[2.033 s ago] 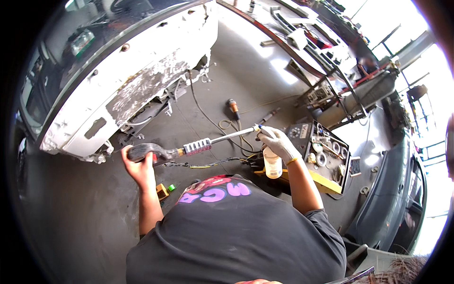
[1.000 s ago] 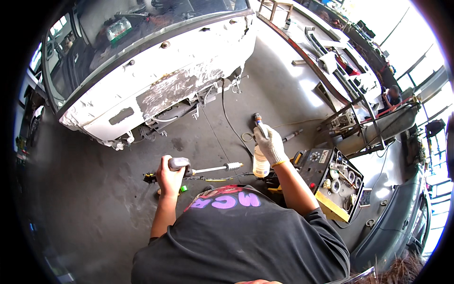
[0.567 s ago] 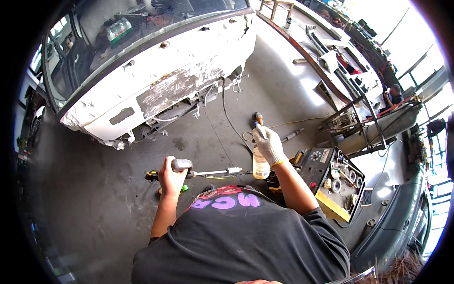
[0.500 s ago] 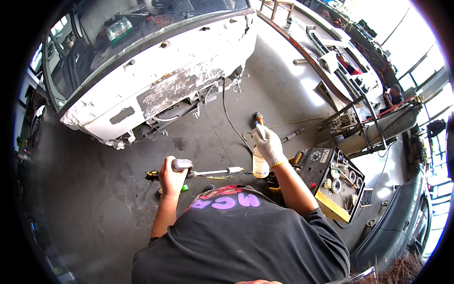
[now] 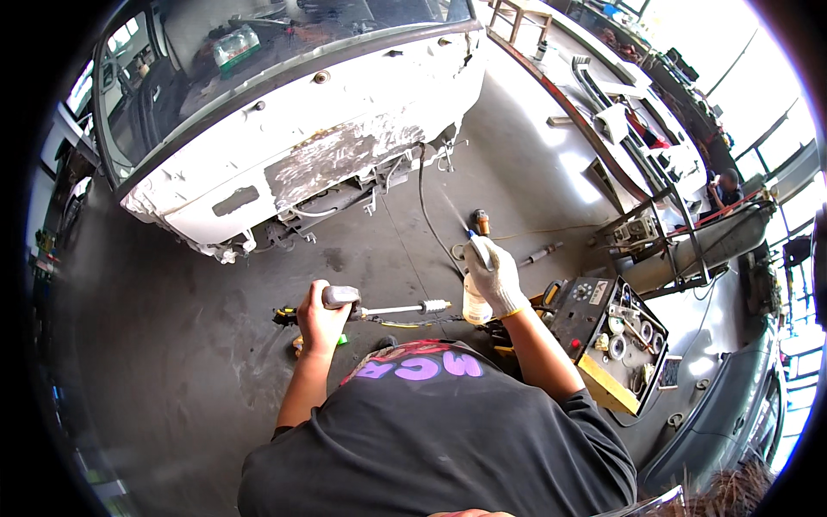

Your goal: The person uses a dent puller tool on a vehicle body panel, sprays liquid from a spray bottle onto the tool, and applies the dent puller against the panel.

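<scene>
My left hand (image 5: 320, 319) grips the grey handle (image 5: 343, 295) of a pulling tool, whose metal rod (image 5: 392, 310) points right and carries a ribbed weight (image 5: 433, 306). My gloved right hand (image 5: 495, 280) is wrapped round a pale spray bottle (image 5: 475, 303) with a blue nozzle, tilted toward a white vehicle body (image 5: 198, 181) with a roughened grey patch (image 5: 319, 164). A thin pale streak of spray rises from the nozzle up and leftward. Behind the bottle an orange-handled tool (image 5: 482, 222) lies on the floor. A dark cable harness shows behind the rod.
A black-and-yellow machine (image 5: 607, 382) with rings and tools in its tray stands right of me. Beyond are a metal rack (image 5: 603, 159) holding parts, a grey cylinder (image 5: 724, 233) and another person (image 5: 724, 194). A dark car (image 5: 724, 414) sits at lower right; hoses cross the floor.
My right hand has left the rod's end and holds the bottle upward. The tool in my left hand has moved away from the bottle. A spray streak has appeared, and the view has shifted slightly.
</scene>
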A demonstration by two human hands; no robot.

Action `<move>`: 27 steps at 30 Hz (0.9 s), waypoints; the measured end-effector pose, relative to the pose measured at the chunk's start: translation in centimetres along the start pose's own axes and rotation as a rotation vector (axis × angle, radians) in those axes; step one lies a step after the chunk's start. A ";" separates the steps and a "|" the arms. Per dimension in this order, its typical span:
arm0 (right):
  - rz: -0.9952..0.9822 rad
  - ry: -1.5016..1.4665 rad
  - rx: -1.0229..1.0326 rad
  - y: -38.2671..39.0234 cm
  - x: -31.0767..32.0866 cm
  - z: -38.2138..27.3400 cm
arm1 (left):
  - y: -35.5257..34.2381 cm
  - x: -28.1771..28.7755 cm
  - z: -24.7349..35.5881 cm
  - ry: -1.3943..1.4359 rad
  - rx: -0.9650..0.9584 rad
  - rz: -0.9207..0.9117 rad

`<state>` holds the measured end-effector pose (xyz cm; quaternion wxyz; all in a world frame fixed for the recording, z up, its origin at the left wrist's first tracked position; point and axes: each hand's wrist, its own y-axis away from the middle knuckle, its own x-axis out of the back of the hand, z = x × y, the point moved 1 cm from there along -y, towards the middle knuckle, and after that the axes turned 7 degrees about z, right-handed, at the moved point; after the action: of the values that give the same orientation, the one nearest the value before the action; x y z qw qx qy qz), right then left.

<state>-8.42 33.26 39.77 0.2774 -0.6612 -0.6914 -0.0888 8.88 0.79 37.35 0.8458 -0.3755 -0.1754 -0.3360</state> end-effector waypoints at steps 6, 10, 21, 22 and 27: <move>-0.068 -0.039 -0.011 1.1 -1.1 -1.0 | 0.2 0.6 -0.5 -0.006 -0.020 -0.007; -0.196 -0.030 0.105 1.6 -2.0 -1.5 | 0.2 0.9 -0.5 -0.029 0.003 -0.027; -0.441 -0.050 0.191 2.5 -2.2 -3.6 | 0.2 1.1 0.2 -0.002 -0.010 -0.042; -0.436 -0.024 0.217 2.7 -2.2 -3.8 | 0.1 1.1 0.4 0.002 -0.020 -0.041; -0.384 0.001 0.137 3.4 -1.9 -3.7 | 0.1 1.0 0.5 0.006 -0.030 -0.041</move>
<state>-4.19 30.19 41.10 0.3002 -0.4967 -0.8090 -0.0931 9.60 0.78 38.16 0.8336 -0.3832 -0.1753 -0.3571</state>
